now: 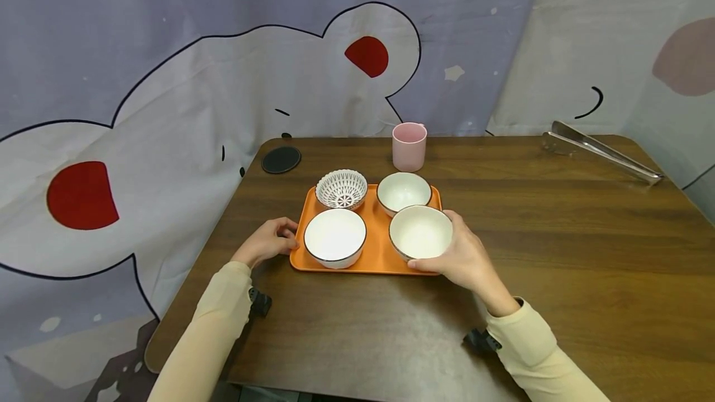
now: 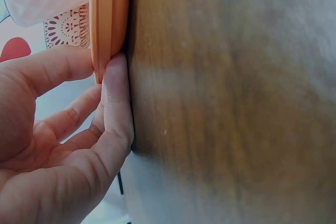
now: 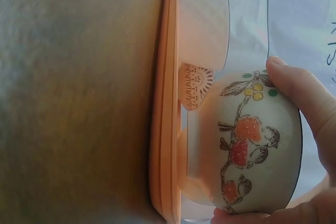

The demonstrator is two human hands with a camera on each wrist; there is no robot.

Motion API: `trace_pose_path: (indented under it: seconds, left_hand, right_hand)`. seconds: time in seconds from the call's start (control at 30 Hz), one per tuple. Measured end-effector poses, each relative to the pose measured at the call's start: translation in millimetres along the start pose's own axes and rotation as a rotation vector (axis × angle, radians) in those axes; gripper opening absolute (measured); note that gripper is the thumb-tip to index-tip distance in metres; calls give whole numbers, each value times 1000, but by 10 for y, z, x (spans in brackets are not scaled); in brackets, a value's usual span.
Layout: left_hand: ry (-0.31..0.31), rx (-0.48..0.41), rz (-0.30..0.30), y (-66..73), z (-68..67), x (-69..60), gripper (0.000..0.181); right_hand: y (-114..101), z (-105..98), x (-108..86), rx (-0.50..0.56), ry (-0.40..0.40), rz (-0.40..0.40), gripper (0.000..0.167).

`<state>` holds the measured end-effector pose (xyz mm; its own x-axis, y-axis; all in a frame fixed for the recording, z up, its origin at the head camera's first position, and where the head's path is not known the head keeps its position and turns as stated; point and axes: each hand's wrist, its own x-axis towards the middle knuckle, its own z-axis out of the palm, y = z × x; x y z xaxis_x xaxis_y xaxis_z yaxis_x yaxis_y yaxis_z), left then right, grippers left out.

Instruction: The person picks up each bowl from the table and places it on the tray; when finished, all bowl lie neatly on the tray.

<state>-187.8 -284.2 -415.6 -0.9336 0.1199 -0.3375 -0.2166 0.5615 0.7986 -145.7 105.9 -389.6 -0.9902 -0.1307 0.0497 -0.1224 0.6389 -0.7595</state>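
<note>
An orange tray [image 1: 375, 253] lies on the table with bowls on it. My left hand [image 1: 269, 242] pinches the tray's left rim; in the left wrist view, the thumb and a finger [image 2: 116, 95] meet at the orange edge [image 2: 109, 19]. My right hand [image 1: 466, 258] grips a white bowl [image 1: 420, 232] at the tray's front right. Painted birds and a branch decorate this bowl [image 3: 257, 145] in the right wrist view. A white bowl [image 1: 335, 236] stands front left, a patterned bowl [image 1: 342, 188] back left, and another pale bowl [image 1: 404, 191] back right.
A pink mug [image 1: 409, 147] stands behind the tray. At the back left lies a dark round coaster [image 1: 281, 159]. Metal tongs [image 1: 603, 152] rest at the table's far right. A printed curtain [image 1: 313, 92] hangs behind the wooden table [image 1: 558, 253].
</note>
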Motion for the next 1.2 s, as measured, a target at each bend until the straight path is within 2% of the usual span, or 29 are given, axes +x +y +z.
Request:
trace_pose_path:
  seconds: [0.77, 1.03, 1.2]
  left_hand:
    - [0, 3, -16, 10, 3, -7, 44]
    - [-1, 4, -10, 18, 0, -15, 44]
    - [-2, -1, -7, 9, 1, -5, 44]
  right_hand:
    - [-24, 177, 47, 15, -24, -43, 110]
    - [-51, 213, 44, -16, -26, -78, 105]
    - [-58, 221, 56, -22, -54, -85, 104]
